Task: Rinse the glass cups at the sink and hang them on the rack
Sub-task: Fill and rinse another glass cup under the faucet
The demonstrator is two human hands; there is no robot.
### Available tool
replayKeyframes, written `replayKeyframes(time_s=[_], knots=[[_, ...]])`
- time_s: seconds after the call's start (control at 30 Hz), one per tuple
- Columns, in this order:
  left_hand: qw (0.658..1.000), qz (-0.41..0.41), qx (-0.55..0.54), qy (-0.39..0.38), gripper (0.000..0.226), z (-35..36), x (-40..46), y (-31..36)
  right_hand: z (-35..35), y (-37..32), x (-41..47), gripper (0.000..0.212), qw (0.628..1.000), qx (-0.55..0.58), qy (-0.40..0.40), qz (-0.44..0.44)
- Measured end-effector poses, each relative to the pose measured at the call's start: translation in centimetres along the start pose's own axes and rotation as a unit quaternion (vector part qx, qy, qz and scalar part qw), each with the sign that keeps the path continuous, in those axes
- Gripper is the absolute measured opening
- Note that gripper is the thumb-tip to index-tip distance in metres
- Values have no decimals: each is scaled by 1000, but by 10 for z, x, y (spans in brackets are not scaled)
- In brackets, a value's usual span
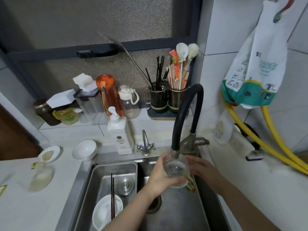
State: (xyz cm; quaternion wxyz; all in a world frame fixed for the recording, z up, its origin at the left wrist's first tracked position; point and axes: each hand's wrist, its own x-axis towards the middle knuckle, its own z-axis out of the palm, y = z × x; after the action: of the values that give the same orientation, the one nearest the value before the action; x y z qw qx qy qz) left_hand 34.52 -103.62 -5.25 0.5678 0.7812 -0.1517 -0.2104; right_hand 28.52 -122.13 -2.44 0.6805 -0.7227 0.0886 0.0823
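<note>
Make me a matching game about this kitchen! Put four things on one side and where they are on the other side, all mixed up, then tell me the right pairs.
Things:
1. glass cup
2. chopsticks
3. soap bottle
4. orange bottle

Places:
A. on the tiled ledge under the window
B. under the black faucet, held by the left hand, with the right hand touching it
C. lying across a white bowl in the sink
D. standing behind the sink, beside the small metal tap

Pairs: 1-B, 2-C, 3-D, 4-A
</note>
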Motion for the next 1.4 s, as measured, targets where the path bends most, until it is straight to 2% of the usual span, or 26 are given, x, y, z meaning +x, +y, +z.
replayKeyframes(time_s=[0.1,0.27,0.33,0.4,0.47,0.53,0.67,0.73,0.8,0.9,0.97,1.1,1.2,1.27,1.4], knots=[[1000,-18,-8,-9,89,-6,-4,3,11,1,-16,41,999,41,-20,-14],[996,-90,-19,-8,73,-9,-12,6,32,9,-35,41,997,59,16,-40],[991,-126,-32,-9,80,-7,-17,6,40,12,-39,31,995,75,55,-40],[987,-151,-61,-3,99,-6,-20,5,49,11,-44,28,991,96,86,-30],[980,-177,-84,-21,98,-5,-23,5,57,8,-49,26,992,85,95,-18],[972,-210,-96,-36,86,-6,-25,7,63,7,-54,26,993,71,90,-16],[955,-271,-98,-63,87,-9,-34,9,71,9,-60,32,997,62,48,-15],[951,-286,-104,-50,96,-9,-37,11,74,13,-60,38,999,26,30,-12],[962,-264,-65,-36,97,-9,-39,12,76,15,-58,58,999,-33,32,-12],[984,-168,6,-55,85,-11,-42,5,76,17,-52,77,990,-125,66,-20],[990,-110,38,-85,79,-17,-46,0,73,15,-49,70,982,-165,96,-8],[989,-36,59,-128,64,-28,-57,-1,71,1,-49,63,977,-185,105,8],[993,-32,27,-114,50,-32,-56,4,71,-2,-49,66,978,-185,96,-7],[993,-61,1,-100,43,-36,-54,12,74,-1,-50,71,978,-191,73,-27],[989,-110,-23,-99,50,-43,-50,20,81,-1,-55,92,983,-168,23,-68]])
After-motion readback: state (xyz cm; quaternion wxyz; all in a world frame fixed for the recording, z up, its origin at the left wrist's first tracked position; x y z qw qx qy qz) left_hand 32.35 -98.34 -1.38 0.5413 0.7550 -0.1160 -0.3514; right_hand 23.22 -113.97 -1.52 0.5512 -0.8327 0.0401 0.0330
